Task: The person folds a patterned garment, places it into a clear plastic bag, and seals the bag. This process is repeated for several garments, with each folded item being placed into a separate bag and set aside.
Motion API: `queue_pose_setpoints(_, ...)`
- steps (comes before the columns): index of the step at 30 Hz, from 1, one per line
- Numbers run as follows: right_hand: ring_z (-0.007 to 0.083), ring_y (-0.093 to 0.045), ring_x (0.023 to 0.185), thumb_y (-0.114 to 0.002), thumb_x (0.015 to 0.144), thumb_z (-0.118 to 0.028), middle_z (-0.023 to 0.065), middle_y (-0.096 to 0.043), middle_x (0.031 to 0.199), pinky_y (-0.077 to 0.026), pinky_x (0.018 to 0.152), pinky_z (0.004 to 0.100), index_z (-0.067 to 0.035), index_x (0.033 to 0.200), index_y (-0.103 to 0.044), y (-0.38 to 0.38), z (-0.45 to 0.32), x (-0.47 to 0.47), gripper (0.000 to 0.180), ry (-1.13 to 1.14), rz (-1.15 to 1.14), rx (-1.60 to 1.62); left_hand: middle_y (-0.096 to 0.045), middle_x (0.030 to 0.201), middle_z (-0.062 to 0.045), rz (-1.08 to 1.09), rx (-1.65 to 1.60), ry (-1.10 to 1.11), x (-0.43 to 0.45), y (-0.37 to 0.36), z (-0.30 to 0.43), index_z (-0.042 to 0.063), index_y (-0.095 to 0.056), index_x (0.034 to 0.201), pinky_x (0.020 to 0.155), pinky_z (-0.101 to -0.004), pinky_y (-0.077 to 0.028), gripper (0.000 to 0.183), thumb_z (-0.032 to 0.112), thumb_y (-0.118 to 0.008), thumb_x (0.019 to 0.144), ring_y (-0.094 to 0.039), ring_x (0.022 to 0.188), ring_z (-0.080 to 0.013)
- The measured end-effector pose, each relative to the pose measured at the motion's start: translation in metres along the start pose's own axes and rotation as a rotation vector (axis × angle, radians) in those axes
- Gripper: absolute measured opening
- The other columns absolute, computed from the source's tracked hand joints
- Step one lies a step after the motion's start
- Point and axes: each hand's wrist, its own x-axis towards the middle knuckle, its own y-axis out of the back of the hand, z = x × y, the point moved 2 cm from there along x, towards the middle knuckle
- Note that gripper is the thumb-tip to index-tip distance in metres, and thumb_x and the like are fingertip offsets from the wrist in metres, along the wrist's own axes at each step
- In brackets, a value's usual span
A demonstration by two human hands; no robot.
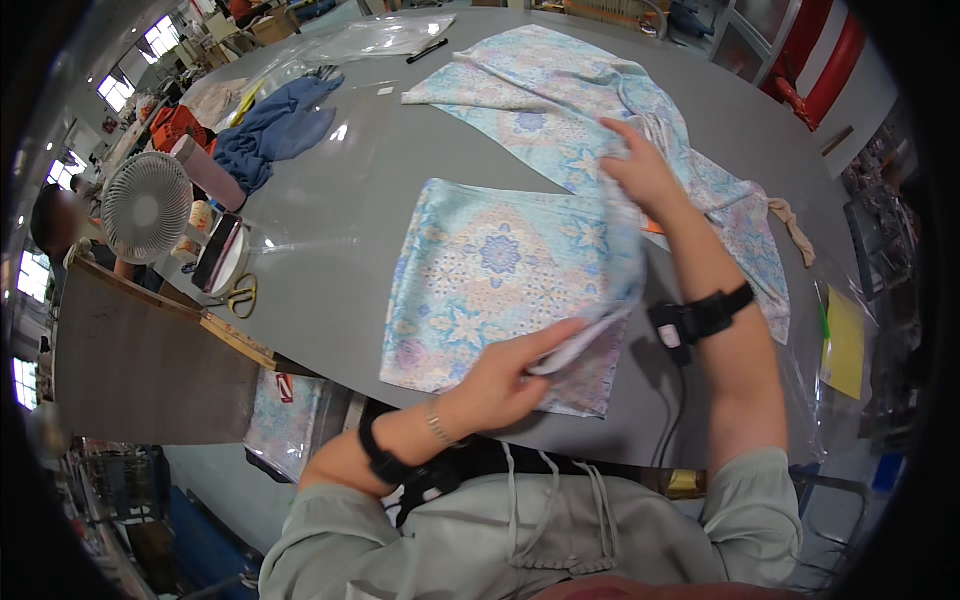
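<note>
A light blue, floral-printed fabric piece [491, 255] lies folded flat on the grey table [330, 300] before me. My left hand [510, 375] pinches its near layer between thumb and fingers, lifting a whitish edge off the table. At the far right corner, my right hand [637, 165] grips the same piece; the raised right side between both hands is blurred by motion. Behind it spreads a larger, rumpled cloth [555, 97] in the same print, running down to the right under my right forearm. A small orange item shows partly beside that forearm.
On the left stand a white fan [146, 206], a pink bottle [210, 172] and yellow-handled scissors [242, 295], near a blue cloth [277, 127]. A black marker [427, 51] lies at the back. Yellow paper [844, 341] lies at right. Another person [56, 225] is beyond the fan.
</note>
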Motion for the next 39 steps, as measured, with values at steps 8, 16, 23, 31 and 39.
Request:
queue_pose_setpoints(8,0.0351,-0.057,0.116,-0.062,0.076,-0.011,0.0229,-0.059,0.123,-0.046,0.096,0.0391,-0.003,0.13,-0.051,-0.183,-0.021,0.021,0.056,-0.197,-0.056,0.066,-0.058,0.118,-0.015,0.515,-0.593,0.827,-0.104,0.061,-0.033,0.001,-0.038,0.14,0.079,-0.0301,-0.059,0.047,-0.002,-0.045,0.094,-0.065,0.097,-0.0198)
queue_pose_setpoints(16,0.0223,-0.063,0.101,-0.063,0.082,-0.005,0.0195,-0.054,0.129,-0.055,0.086,0.0333,-0.003,0.136,-0.044,-0.233,-0.046,0.036,0.058,-0.258,-0.234,0.415,-0.066,0.096,-0.011,0.486,-0.495,0.877,-0.126,0.092,-0.035,0.0,-0.033,0.142,0.066,-0.0275,-0.056,0.05,0.002,-0.048,0.095,-0.066,0.08,-0.015)
queue_pose_setpoints(23,0.0171,-0.064,0.087,-0.067,0.083,-0.011,0.0137,-0.055,0.122,-0.053,0.072,0.0313,-0.005,0.13,-0.05,-0.148,-0.072,-0.056,0.051,0.192,-0.482,0.052,-0.062,0.098,-0.02,0.332,0.675,0.27,-0.061,0.153,-0.033,0.001,-0.058,0.117,0.077,-0.0398,-0.05,0.029,0.005,-0.052,0.089,-0.062,0.086,-0.0342)
queue_pose_setpoints(31,0.0292,-0.056,0.087,-0.058,0.076,-0.014,0.0101,-0.057,0.095,-0.049,0.068,0.0416,-0.005,0.098,-0.057,-0.106,-0.027,-0.24,0.024,0.553,-0.408,-0.733,-0.06,0.105,-0.014,0.002,1.024,-0.064,0.066,0.169,-0.144,0.007,-0.062,0.109,0.086,-0.0423,-0.046,0.024,0.009,-0.053,0.087,-0.059,0.099,-0.0338)
queue_pose_setpoints(39,0.0316,-0.058,0.093,-0.054,0.077,-0.006,0.0105,-0.062,0.097,-0.048,0.079,0.0417,-0.006,0.097,-0.057,0.064,0.072,-0.189,0.02,0.642,-0.276,-0.946,-0.058,0.08,-0.01,-0.116,1.245,0.125,-0.018,0.023,-0.045,0.005,-0.063,0.086,0.068,-0.039,-0.046,0.022,0.028,-0.06,0.084,-0.06,0.075,-0.0265)
